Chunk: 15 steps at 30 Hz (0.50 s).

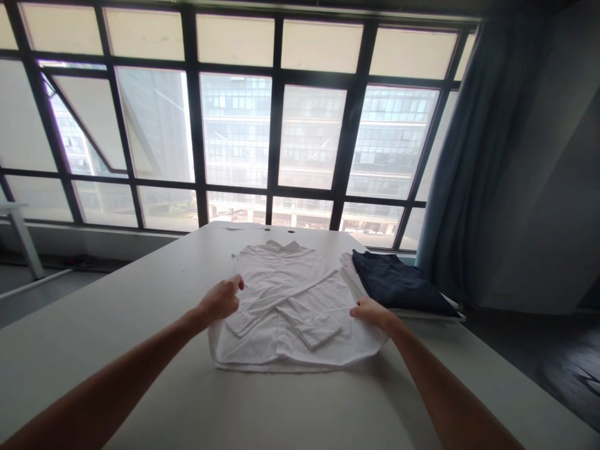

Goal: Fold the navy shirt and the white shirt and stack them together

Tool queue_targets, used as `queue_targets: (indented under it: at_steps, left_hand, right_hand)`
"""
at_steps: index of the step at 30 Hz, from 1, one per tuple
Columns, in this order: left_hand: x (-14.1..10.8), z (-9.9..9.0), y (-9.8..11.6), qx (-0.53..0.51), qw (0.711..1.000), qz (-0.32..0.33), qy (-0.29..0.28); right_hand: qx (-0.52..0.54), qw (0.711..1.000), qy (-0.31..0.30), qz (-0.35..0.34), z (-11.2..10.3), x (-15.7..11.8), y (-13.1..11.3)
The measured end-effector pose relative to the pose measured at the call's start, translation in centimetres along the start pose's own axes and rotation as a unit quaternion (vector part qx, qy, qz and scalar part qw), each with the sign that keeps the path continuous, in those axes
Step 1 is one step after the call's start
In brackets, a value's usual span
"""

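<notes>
A white long-sleeved shirt (262, 281) lies front up on the white table (154, 375), its collar pointing toward the window and its hem toward me. Both sleeves are folded inward and cross over the front. My left hand (224, 299) is closed on the shirt's left side edge, fingers curled around the cloth. On the opposite side, my right hand (370, 310) pinches the shirt's right edge, and the fabric near the hem lifts slightly there. The fingertips of both hands are partly hidden by the cloth.
To the right lies a stack of folded clothes with a dark navy garment (398, 281) on top. Dark-framed windows (234, 131) rise behind the table. A blue-grey curtain (478, 162) hangs at the right. Part of another white table (21, 237) stands at the left.
</notes>
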<state>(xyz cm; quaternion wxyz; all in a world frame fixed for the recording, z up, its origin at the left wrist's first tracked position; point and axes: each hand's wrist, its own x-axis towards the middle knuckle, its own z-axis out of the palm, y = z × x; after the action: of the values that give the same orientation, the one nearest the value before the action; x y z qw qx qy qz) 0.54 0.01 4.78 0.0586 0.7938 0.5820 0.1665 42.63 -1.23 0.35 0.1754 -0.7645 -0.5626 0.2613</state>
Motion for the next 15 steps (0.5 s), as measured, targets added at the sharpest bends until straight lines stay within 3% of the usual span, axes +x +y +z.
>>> queue_targets:
  at_steps: [3, 6, 11, 15]
  left_hand:
    - [-1.0, 2.1, 4.2, 0.019, 0.992, 0.106, -0.063]
    - [-1.7, 3.3, 6.3, 0.019, 0.983, 0.139, -0.115]
    - [-1.1, 2.8, 5.5, -0.09, 0.976, 0.104, -0.169]
    - [0.3, 1.9, 3.5, -0.248, 0.918, 0.057, -0.303]
  right_hand:
    - [0.019, 1.0, 0.012, -0.011, 0.0, -0.5, -0.5]
    - [0.029, 0.999, 0.03, -0.001, -0.1, -1.0, -1.1]
    - [0.041, 0.998, 0.044, -0.012, -0.3, -1.6, -1.9]
    - [0.09, 0.996, 0.013, -0.011, -0.4, -1.9, -2.2]
